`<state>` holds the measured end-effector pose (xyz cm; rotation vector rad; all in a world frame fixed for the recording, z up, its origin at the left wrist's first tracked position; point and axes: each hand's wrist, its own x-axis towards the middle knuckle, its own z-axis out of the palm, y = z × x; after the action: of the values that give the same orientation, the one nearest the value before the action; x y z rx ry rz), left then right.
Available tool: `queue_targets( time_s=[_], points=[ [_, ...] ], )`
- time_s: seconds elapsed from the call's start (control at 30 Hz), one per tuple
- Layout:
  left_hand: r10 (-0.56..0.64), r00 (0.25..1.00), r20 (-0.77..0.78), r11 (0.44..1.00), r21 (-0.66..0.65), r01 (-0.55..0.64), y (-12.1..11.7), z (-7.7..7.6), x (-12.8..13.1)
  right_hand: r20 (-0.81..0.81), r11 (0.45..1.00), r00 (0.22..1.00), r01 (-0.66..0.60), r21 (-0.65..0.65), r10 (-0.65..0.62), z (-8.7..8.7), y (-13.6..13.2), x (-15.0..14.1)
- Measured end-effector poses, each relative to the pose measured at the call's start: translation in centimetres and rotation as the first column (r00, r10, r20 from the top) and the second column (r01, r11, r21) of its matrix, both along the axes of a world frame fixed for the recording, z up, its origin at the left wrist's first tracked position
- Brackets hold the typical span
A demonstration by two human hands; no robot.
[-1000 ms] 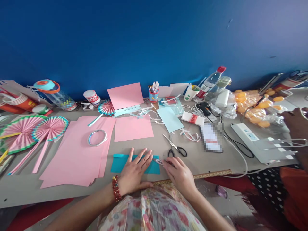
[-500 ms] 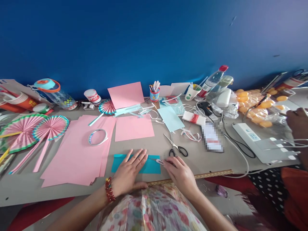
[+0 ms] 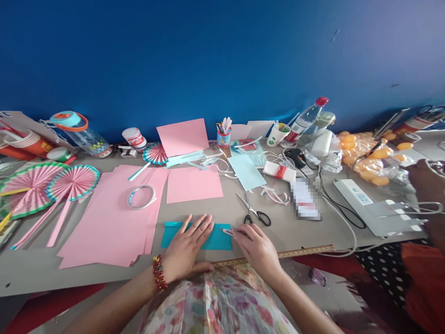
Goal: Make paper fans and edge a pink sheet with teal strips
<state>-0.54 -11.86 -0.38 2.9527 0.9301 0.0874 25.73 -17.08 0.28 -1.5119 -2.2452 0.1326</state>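
At lower centre, my left hand (image 3: pixel 188 242) lies flat, fingers spread, seemingly to steady the blue paper (image 3: pixel 219 241) while my right hand (image 3: pixel 256 245) pinches a small cutter (image 3: pixel 227 232).

I am in what looks like a shared paper-craft workspace: a long grey table (image 3: pixel 225 211) runs along a plain deep-blue wall (image 3: pixel 222 60) at twelve o'clock. Nearest me at twelve is a rectangular teal paper sheet (image 3: pixel 219 241); at ten, stacked large pink paper sheets (image 3: pixel 111 227) and a round pleated pink paper fan (image 3: pixel 73 182); at one, black-handled metal scissors (image 3: pixel 257 213). Another person's arm (image 3: pixel 422 185) shows at two.
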Motion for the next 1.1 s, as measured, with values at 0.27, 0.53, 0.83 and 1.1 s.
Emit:
queue_targets(
  time_s=[0.27, 0.53, 0.83, 1.1],
  points=[
    [0.006, 1.000, -0.015, 1.000, -0.001, -0.006, 0.0, -0.1, 0.2, 0.007, 1.000, 1.000, -0.014, 0.009, 0.014, 0.2, -0.3, -0.3],
    [0.005, 1.000, -0.026, 1.000, 0.027, -0.004, -0.1, -0.5, 0.1, -0.022, 1.000, 1.000, -0.012, -0.006, 0.012, 0.6, -0.1, -1.3],
    [0.000, 1.000, 0.030, 1.000, -0.004, 0.000, 0.0, -0.4, -0.1, -0.041, 0.998, 0.999, 0.014, -0.056, -0.017, 0.3, -0.5, -0.3],
    [0.025, 0.997, 0.079, 0.998, -0.064, -0.019, 0.0, 0.2, -0.2, -0.059, 0.993, 0.991, 0.120, -0.002, -0.120, -0.6, -0.9, 1.0]
  ],
)
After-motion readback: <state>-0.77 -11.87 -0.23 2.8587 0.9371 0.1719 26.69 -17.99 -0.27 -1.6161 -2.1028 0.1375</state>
